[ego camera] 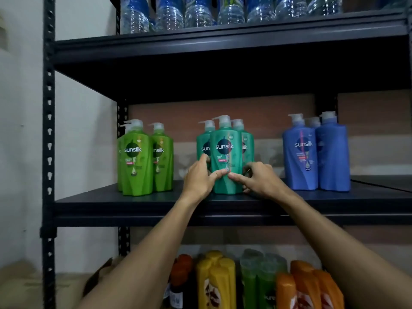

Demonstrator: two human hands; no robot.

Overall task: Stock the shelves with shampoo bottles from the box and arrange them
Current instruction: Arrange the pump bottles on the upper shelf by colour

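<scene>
A teal shampoo bottle [225, 152] with a pump top stands upright at the front of the dark middle shelf [138, 204]. My left hand [200, 177] wraps its lower left side and my right hand [258, 178] its lower right side, thumbs meeting on its front. Two more teal bottles [246, 141] stand just behind it. A cluster of light green bottles [137, 159] stands to the left and blue bottles [299, 157] to the right, all on the same shelf.
Clear water bottles [196, 12] fill the shelf above. Below, yellow [215, 279], green and orange [307, 284] bottles are packed together. A cardboard box [55, 286] sits at lower left beside the black upright post [49, 152]. A white wall is left.
</scene>
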